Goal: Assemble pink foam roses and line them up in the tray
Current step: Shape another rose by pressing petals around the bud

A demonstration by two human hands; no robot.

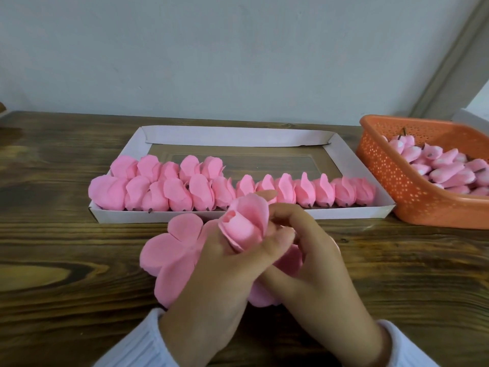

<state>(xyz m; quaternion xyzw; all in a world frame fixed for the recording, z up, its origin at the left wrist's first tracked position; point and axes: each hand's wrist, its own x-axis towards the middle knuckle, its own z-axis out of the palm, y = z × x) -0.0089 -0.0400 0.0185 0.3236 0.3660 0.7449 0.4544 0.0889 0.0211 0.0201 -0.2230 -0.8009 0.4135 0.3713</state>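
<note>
Basket [391, 181] cut by right edge; petal sheet [169, 250] partly hidden under hands.

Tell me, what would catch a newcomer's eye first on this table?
Probably the half-made pink foam rose at the centre, held between the left hand and right hand over loose pink petal sheets. Behind it, finished roses line the near side of a white cardboard tray. At the right edge, an orange perforated basket holds pink buds.
</note>
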